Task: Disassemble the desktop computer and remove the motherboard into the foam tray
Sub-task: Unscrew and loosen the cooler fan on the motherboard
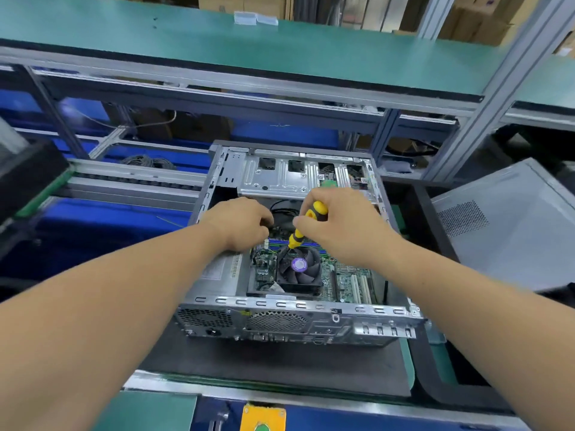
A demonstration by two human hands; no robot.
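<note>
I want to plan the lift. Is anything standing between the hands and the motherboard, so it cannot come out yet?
Yes. The cooler fan sits on top of the motherboard, inside the case. The right hand holds a screwdriver at the fan's far edge. The left hand reaches into the case beside it.

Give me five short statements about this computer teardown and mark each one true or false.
1. The right hand holds a yellow-and-black screwdriver. True.
2. The screwdriver points down at the edge of the cooling fan. True.
3. The circuit board already lies outside the computer case. False: it sits inside the case.
4. The left hand rests on the grey side panel. False: it reaches into the case, beside the right hand.
5. The case stands with its top open. True.
</note>
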